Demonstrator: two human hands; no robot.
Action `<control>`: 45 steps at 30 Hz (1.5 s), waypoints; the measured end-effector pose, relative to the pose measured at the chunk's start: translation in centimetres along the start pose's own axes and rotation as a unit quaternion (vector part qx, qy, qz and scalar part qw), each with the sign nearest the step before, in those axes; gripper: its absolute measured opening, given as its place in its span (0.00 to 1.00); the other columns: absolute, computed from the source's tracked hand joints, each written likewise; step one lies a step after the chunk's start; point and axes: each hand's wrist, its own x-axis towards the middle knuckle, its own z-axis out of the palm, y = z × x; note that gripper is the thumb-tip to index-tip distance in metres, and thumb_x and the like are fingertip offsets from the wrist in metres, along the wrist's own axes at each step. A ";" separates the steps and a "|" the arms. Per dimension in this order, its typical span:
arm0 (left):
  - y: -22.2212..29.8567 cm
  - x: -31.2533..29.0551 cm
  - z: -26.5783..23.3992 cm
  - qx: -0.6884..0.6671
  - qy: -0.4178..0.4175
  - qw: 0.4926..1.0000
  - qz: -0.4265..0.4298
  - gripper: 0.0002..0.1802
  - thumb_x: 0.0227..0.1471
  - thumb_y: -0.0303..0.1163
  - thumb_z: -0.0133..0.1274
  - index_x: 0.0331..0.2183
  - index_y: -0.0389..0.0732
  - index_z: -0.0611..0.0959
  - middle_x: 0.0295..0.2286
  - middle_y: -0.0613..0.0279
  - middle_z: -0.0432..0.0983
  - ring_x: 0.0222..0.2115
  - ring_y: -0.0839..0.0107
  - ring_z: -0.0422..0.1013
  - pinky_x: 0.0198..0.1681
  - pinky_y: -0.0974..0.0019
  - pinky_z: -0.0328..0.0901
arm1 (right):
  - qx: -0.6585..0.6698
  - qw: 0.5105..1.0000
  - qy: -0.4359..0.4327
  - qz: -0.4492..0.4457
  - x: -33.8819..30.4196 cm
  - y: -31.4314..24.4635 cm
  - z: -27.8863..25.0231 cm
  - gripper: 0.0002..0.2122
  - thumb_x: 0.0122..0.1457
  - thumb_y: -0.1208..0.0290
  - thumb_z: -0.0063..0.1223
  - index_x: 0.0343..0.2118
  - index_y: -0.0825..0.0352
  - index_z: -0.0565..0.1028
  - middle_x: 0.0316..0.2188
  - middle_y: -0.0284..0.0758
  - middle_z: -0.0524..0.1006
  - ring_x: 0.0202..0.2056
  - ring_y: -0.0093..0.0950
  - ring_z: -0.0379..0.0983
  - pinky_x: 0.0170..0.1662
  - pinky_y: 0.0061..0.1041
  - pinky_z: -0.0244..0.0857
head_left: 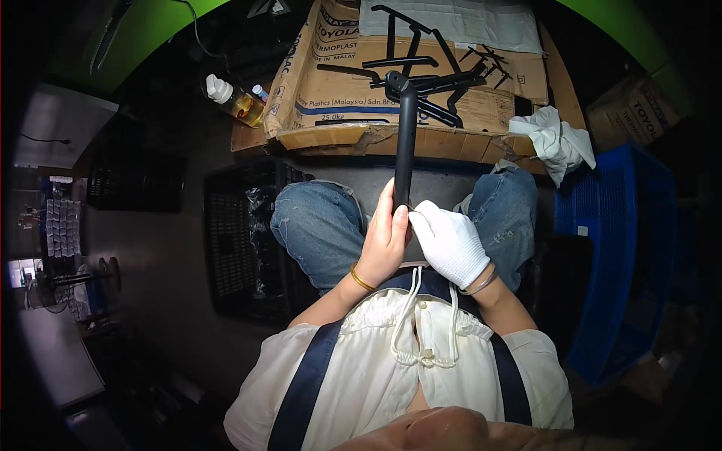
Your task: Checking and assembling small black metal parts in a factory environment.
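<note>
A long black tubular part point(404, 139) stands out in front of me, with a wider rounded head at its far end. My left hand point(385, 237), bare and with a yellow bangle at the wrist, is wrapped around its near end. My right hand point(451, 239) wears a white knitted glove. Its fingers are pinched together right at the near end of the tube; whether something small is between them is hidden. Beyond the tube, several similar black tubular parts point(414, 64) lie in a loose pile on flattened cardboard point(338, 105).
A white cloth point(555, 139) hangs over the cardboard's right front corner. A spray bottle point(244, 105) with yellowish liquid stands at the left. A black crate point(229, 240) is beside my left knee, a blue crate point(620, 255) at the right.
</note>
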 end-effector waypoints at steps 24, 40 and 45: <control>-2.9 -0.9 -2.7 -0.301 -0.250 0.896 -0.210 0.25 0.66 0.40 0.40 0.59 0.45 0.55 0.32 0.59 0.69 0.25 0.73 0.70 0.26 0.70 0.70 | 0.220 0.974 0.052 0.031 3.7 3.3 -2.6 0.09 0.59 0.70 0.57 0.38 0.70 0.75 0.28 0.29 0.76 0.29 0.15 0.67 0.31 0.18 0.63; 0.2 1.3 -2.4 -0.084 -0.114 0.978 -0.155 0.16 0.65 0.33 0.43 0.53 0.43 0.73 0.25 0.71 0.66 0.19 0.87 0.58 0.22 0.79 0.56 | -0.010 0.996 0.070 -0.063 -0.1 0.0 -1.2 0.07 0.61 0.69 0.48 0.36 0.65 0.75 0.28 0.40 0.77 0.27 0.39 0.76 0.28 0.34 0.71; 0.2 1.3 -2.3 -0.039 -0.117 0.984 -0.130 0.15 0.64 0.33 0.45 0.51 0.43 0.73 0.23 0.69 0.67 0.20 0.83 0.61 0.25 0.75 0.60 | -0.039 0.995 0.068 -0.068 0.1 0.0 -1.1 0.06 0.60 0.69 0.48 0.36 0.63 0.75 0.27 0.37 0.77 0.25 0.37 0.76 0.27 0.33 0.70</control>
